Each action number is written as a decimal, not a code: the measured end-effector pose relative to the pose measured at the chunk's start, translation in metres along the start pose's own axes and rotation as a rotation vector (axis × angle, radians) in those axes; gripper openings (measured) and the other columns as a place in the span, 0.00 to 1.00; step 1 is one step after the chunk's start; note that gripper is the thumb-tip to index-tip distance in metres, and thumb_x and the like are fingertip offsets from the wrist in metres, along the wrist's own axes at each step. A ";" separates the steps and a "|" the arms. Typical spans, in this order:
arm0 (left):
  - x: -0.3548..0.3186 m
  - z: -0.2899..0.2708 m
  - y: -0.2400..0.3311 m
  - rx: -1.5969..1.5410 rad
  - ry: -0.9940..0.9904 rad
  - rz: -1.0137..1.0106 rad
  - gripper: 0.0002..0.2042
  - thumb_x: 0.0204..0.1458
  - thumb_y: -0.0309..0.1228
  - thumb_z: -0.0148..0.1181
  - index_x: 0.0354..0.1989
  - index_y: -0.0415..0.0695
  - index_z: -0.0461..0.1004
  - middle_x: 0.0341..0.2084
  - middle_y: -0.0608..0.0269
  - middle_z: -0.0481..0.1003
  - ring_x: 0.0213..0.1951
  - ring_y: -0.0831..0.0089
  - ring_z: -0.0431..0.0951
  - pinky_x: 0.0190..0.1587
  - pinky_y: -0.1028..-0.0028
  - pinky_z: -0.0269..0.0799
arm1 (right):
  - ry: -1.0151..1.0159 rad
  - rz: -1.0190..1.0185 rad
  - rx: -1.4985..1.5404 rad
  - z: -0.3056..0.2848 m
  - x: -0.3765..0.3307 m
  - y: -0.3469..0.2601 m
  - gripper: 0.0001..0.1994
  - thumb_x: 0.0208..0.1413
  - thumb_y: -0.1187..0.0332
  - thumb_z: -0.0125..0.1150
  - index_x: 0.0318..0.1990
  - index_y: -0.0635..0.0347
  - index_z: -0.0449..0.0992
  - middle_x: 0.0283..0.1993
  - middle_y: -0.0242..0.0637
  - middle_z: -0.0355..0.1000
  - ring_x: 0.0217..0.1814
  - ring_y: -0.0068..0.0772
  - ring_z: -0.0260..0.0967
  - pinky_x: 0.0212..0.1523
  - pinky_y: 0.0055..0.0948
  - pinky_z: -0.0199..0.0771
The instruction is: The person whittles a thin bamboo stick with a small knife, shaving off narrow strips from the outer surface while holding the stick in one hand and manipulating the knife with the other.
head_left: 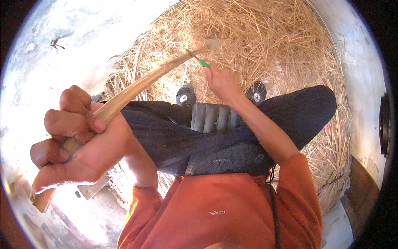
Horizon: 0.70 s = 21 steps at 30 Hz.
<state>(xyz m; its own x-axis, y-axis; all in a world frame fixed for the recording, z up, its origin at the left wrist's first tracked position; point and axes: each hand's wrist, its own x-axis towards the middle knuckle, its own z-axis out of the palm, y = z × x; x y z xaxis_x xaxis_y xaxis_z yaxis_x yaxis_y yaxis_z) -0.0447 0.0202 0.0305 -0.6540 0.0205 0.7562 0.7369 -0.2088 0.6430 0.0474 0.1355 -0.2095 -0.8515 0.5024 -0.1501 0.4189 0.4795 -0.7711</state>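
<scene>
My left hand (pixel 89 143) is closed round the near part of a long, pale wooden stick (pixel 143 83), whose thick butt end sticks out below the fist at the far left. The stick slants up and away to the right, narrowing toward its tip. Near that far end, my right hand (pixel 224 85) grips a small knife (pixel 203 63) by its green handle. The narrow blade lies against or just over the stick near its tip; exact contact is hard to tell. The stick hangs above my crossed, dark-trousered legs (pixel 166 124).
Dry straw (pixel 265 41) covers the ground ahead and to the right. Two dark shoes (pixel 185 96) and a black ribbed pad (pixel 215 117) are by my legs. A pale wall (pixel 70 37) rises at the left. A flat metal piece (pixel 93 189) lies beneath my left wrist.
</scene>
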 end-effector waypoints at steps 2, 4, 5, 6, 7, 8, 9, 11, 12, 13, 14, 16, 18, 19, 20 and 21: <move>0.003 -0.002 -0.004 0.014 0.011 0.019 0.25 0.53 0.64 0.27 0.17 0.57 0.50 0.05 0.68 0.50 0.10 0.80 0.39 0.15 0.78 0.39 | 0.002 0.001 0.001 -0.006 0.005 -0.006 0.18 0.62 0.58 0.37 0.38 0.66 0.67 0.15 0.52 0.65 0.18 0.56 0.65 0.22 0.48 0.64; 0.006 -0.004 -0.002 0.075 -0.038 0.041 0.26 0.53 0.64 0.28 0.17 0.56 0.49 0.05 0.68 0.49 0.10 0.81 0.39 0.15 0.78 0.39 | 0.052 -0.059 0.039 -0.011 -0.009 -0.029 0.18 0.62 0.58 0.36 0.38 0.66 0.67 0.15 0.51 0.66 0.17 0.55 0.65 0.21 0.47 0.64; 0.005 -0.002 -0.006 0.082 -0.004 0.039 0.26 0.53 0.64 0.29 0.16 0.56 0.49 0.05 0.68 0.50 0.10 0.81 0.39 0.15 0.78 0.39 | 0.096 -0.119 0.105 -0.019 -0.009 -0.035 0.19 0.63 0.58 0.36 0.38 0.66 0.67 0.16 0.52 0.66 0.18 0.56 0.66 0.22 0.47 0.65; 0.002 -0.001 -0.009 0.090 0.030 0.036 0.26 0.53 0.64 0.29 0.16 0.56 0.49 0.05 0.69 0.50 0.10 0.81 0.40 0.15 0.78 0.39 | 0.140 -0.181 0.170 -0.027 -0.009 -0.041 0.19 0.63 0.58 0.36 0.38 0.66 0.67 0.16 0.53 0.67 0.18 0.56 0.66 0.22 0.48 0.66; 0.000 0.000 -0.007 0.105 0.034 0.027 0.26 0.53 0.64 0.30 0.16 0.56 0.49 0.05 0.69 0.50 0.10 0.81 0.40 0.16 0.78 0.39 | 0.169 -0.233 0.244 -0.030 -0.013 -0.044 0.19 0.63 0.57 0.35 0.39 0.67 0.67 0.17 0.53 0.67 0.19 0.57 0.67 0.23 0.48 0.66; -0.001 0.001 -0.003 0.121 0.042 0.027 0.26 0.53 0.64 0.30 0.16 0.56 0.49 0.05 0.69 0.49 0.10 0.81 0.41 0.16 0.78 0.39 | 0.085 -0.133 0.130 -0.021 -0.011 -0.033 0.20 0.63 0.57 0.35 0.38 0.67 0.68 0.18 0.54 0.68 0.20 0.57 0.67 0.25 0.48 0.67; -0.001 0.003 0.002 0.130 0.026 0.031 0.26 0.53 0.64 0.31 0.16 0.56 0.49 0.05 0.69 0.49 0.10 0.81 0.41 0.16 0.78 0.40 | 0.001 -0.033 0.016 -0.003 -0.004 -0.014 0.20 0.63 0.57 0.35 0.37 0.67 0.68 0.19 0.55 0.68 0.22 0.58 0.68 0.27 0.49 0.68; 0.001 0.007 -0.001 0.136 0.022 0.043 0.26 0.53 0.64 0.31 0.16 0.56 0.49 0.05 0.70 0.49 0.09 0.81 0.42 0.16 0.78 0.40 | -0.073 0.078 -0.048 0.001 0.008 -0.006 0.21 0.62 0.57 0.35 0.36 0.68 0.69 0.20 0.56 0.68 0.25 0.59 0.69 0.30 0.50 0.68; 0.002 0.009 -0.002 0.147 0.029 0.043 0.26 0.53 0.64 0.31 0.16 0.56 0.49 0.05 0.70 0.49 0.09 0.81 0.43 0.16 0.78 0.40 | -0.076 0.095 0.010 0.004 0.010 -0.004 0.21 0.62 0.57 0.35 0.35 0.68 0.69 0.21 0.57 0.68 0.27 0.60 0.69 0.32 0.51 0.68; 0.000 0.007 0.002 0.161 0.020 0.031 0.25 0.53 0.64 0.31 0.17 0.56 0.50 0.06 0.70 0.49 0.09 0.80 0.43 0.16 0.78 0.40 | -0.092 0.116 0.071 0.005 0.005 -0.004 0.21 0.62 0.57 0.35 0.35 0.68 0.69 0.22 0.58 0.69 0.29 0.61 0.69 0.34 0.52 0.67; -0.001 0.007 0.002 0.170 0.021 0.035 0.25 0.53 0.64 0.30 0.17 0.56 0.50 0.06 0.70 0.49 0.09 0.80 0.43 0.16 0.78 0.41 | -0.076 0.108 0.081 0.004 0.001 -0.005 0.22 0.62 0.56 0.35 0.34 0.68 0.69 0.23 0.58 0.69 0.30 0.62 0.68 0.34 0.52 0.67; -0.003 0.007 0.003 0.165 -0.003 0.040 0.25 0.53 0.64 0.30 0.17 0.57 0.50 0.06 0.70 0.49 0.09 0.80 0.43 0.17 0.78 0.41 | -0.038 0.087 0.102 0.000 -0.002 -0.007 0.22 0.62 0.56 0.35 0.33 0.69 0.69 0.24 0.59 0.69 0.30 0.63 0.68 0.36 0.52 0.66; -0.003 0.009 0.002 0.158 -0.027 0.051 0.25 0.53 0.64 0.29 0.17 0.57 0.51 0.06 0.70 0.49 0.09 0.80 0.43 0.17 0.77 0.41 | -0.054 0.109 0.104 -0.006 0.003 -0.010 0.22 0.62 0.55 0.36 0.33 0.69 0.69 0.23 0.58 0.69 0.29 0.63 0.67 0.35 0.52 0.65; -0.003 0.009 0.001 0.138 -0.037 0.053 0.25 0.54 0.63 0.30 0.17 0.57 0.50 0.07 0.70 0.49 0.10 0.80 0.44 0.17 0.77 0.41 | -0.062 0.121 0.101 -0.008 0.005 -0.010 0.22 0.62 0.55 0.37 0.33 0.69 0.68 0.23 0.58 0.69 0.28 0.63 0.67 0.34 0.51 0.65; -0.005 0.007 0.002 0.129 -0.055 0.041 0.24 0.54 0.62 0.31 0.17 0.56 0.50 0.08 0.71 0.48 0.11 0.80 0.44 0.18 0.76 0.41 | -0.080 0.138 0.113 -0.010 0.005 -0.011 0.22 0.61 0.55 0.37 0.33 0.70 0.69 0.24 0.59 0.69 0.30 0.63 0.67 0.35 0.52 0.66; -0.006 0.007 0.004 0.106 -0.073 0.028 0.23 0.55 0.59 0.34 0.17 0.56 0.50 0.09 0.71 0.47 0.12 0.79 0.45 0.18 0.75 0.41 | -0.098 0.154 0.125 -0.011 0.002 -0.013 0.22 0.61 0.56 0.37 0.33 0.70 0.69 0.24 0.60 0.69 0.31 0.63 0.68 0.36 0.53 0.66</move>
<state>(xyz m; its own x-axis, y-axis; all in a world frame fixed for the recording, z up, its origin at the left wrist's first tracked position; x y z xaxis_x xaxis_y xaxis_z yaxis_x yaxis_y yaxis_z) -0.0367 0.0258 0.0291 -0.6217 0.0885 0.7782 0.7710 -0.1060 0.6280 0.0434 0.1381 -0.1931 -0.8097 0.4875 -0.3267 0.5091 0.3067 -0.8042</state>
